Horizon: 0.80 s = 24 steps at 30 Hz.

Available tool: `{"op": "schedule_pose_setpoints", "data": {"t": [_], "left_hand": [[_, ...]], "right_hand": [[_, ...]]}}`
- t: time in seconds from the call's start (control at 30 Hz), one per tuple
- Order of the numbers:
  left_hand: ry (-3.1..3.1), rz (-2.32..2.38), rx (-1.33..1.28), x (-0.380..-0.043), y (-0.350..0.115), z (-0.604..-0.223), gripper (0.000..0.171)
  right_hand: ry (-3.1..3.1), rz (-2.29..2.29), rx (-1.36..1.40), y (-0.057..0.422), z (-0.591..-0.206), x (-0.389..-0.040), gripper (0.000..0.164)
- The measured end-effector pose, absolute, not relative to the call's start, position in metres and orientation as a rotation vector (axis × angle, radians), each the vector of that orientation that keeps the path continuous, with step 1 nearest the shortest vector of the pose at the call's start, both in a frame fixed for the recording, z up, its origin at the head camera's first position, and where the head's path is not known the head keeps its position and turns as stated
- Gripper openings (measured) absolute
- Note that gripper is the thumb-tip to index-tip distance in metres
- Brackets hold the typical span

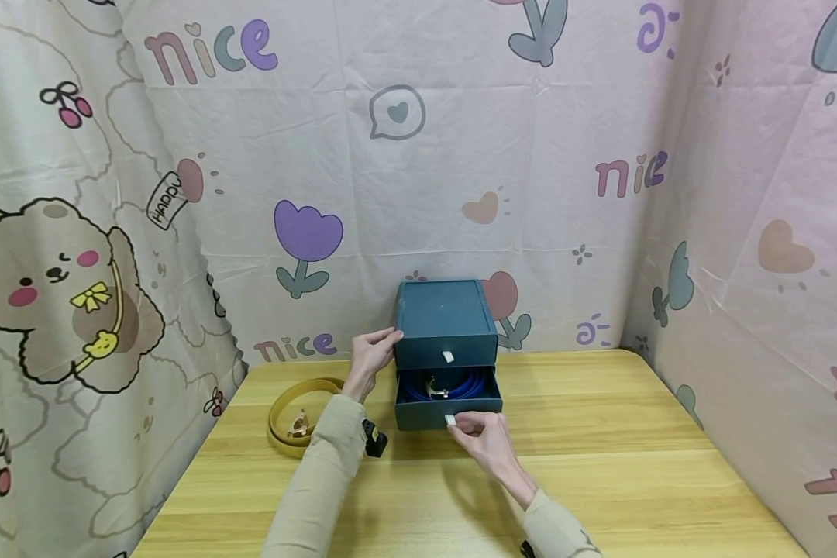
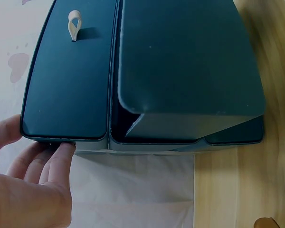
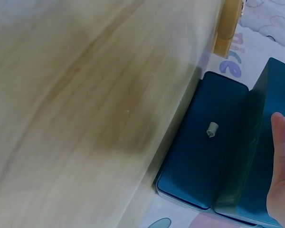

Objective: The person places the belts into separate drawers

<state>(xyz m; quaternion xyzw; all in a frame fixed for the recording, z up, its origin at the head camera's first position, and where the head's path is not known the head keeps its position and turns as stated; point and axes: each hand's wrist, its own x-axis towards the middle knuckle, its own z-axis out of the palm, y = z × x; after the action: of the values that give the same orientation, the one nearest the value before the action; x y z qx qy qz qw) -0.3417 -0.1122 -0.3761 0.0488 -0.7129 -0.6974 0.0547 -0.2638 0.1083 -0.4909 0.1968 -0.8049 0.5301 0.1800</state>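
Observation:
A dark teal drawer box [image 1: 446,310] stands at the back of the table. Its lower visible drawer [image 1: 418,416] is pulled out, and a coiled blue belt [image 1: 470,385] with a metal buckle lies inside. My right hand [image 1: 488,446] pinches the white pull tab [image 1: 449,420] of that drawer. At the box's upper left edge, my left hand [image 1: 371,358] holds the corner, thumb and fingers on different faces. The drawer above [image 2: 69,76] is closed, its looped tab free. In the left wrist view, another closed drawer [image 2: 237,135] shows beneath the pulled-out one.
A coiled tan belt [image 1: 279,403] with a gold-coloured buckle [image 1: 298,424] lies on the wooden table [image 1: 600,465], left of the box and beside my left sleeve. A printed curtain [image 1: 432,178] hangs close behind the box and along both sides.

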Motion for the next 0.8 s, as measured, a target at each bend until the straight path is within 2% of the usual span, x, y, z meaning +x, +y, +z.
{"op": "schedule_pose_setpoints", "data": {"t": [0.8], "left_hand": [[-2.167,-2.131,0.147,-0.3407,-0.1116,-0.3745,0.044]], "right_hand": [[-2.254,1.475,0.54,0.1063,-0.4913,-0.2732,0.008]]}}
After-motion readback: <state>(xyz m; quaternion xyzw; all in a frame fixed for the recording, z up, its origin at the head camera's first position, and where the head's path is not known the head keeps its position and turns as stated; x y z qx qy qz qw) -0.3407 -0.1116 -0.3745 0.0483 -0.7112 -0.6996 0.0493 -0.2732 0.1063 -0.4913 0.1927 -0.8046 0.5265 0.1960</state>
